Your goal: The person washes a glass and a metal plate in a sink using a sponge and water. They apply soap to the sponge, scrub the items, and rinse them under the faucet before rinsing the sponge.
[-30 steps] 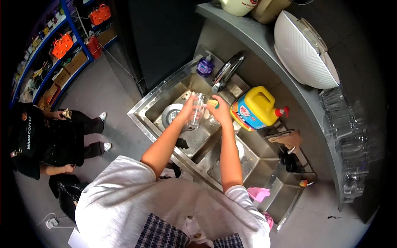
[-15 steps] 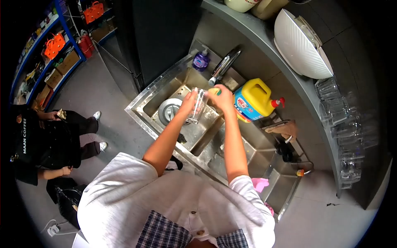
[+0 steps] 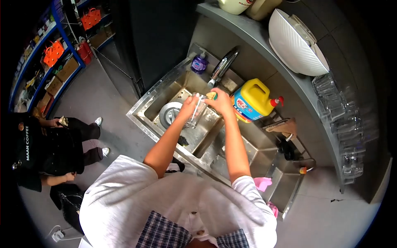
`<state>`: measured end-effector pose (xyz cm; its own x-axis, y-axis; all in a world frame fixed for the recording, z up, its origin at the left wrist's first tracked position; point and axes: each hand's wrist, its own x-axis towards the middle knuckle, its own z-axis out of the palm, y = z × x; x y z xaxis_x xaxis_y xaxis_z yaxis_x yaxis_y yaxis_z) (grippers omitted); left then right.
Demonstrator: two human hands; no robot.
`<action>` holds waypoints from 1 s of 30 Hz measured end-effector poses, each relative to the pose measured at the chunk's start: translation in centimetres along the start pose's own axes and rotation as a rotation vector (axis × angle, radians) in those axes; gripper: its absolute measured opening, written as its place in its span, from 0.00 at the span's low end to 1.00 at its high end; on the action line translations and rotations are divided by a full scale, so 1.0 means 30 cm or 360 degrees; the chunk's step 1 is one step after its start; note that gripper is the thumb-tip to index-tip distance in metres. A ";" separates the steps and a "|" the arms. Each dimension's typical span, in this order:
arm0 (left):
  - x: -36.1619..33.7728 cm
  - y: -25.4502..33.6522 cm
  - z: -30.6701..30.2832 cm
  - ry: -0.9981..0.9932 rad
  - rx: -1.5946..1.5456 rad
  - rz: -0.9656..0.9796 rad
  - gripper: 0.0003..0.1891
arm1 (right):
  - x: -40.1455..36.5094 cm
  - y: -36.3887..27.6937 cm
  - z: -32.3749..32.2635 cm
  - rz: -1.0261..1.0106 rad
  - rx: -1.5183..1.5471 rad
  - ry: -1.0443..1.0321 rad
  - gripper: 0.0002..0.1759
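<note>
Over the left basin of the steel sink (image 3: 142, 108), my left hand (image 3: 189, 106) is wrapped round a clear drinking glass (image 3: 199, 114), which is tilted. My right hand (image 3: 221, 100) grips a yellow and green sponge (image 3: 212, 95), close to the upper end of the glass. My fingers partly cover both things. A round grey lid-like disc (image 3: 168, 114) lies in the basin to the left of the glass. Behind my hands rises the chrome faucet (image 3: 224, 63). Dark residue (image 3: 182, 141) sits on the basin floor.
A yellow detergent jug (image 3: 255, 96) stands right of my right hand, a purple soap bottle (image 3: 199, 64) at the back corner. Above runs a shelf (image 3: 252, 35) bearing a white bowl (image 3: 295, 45) and several glasses (image 3: 345, 124). A person in black (image 3: 51, 144) stands at left.
Both hands, with the glass and sponge, sit slightly lower in the view. The sponge has shifted a little down along the glass's upper end. The whole view has turned slightly.
</note>
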<state>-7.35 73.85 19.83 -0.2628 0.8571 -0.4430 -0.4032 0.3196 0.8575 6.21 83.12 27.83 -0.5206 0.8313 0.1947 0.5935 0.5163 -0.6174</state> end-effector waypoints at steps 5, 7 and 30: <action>-0.011 -0.010 -0.004 -0.0028 0.0087 0.0028 0.28 | 0.017 0.037 0.000 0.0024 0.0168 0.0014 0.27; -0.014 -0.007 0.008 -0.0029 0.0054 0.0042 0.27 | -0.016 0.026 -0.006 -0.0223 -0.0057 -0.0097 0.26; -0.272 -0.047 0.085 0.0066 0.0612 0.0643 0.23 | -0.351 0.059 -0.151 0.0170 0.1603 -0.1143 0.23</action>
<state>-2.41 67.44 22.89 -0.3672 0.9280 -0.0627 0.0836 0.1001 0.9915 15.52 76.22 28.15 -0.9051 0.3946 -0.1581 0.0838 -0.1989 -0.9764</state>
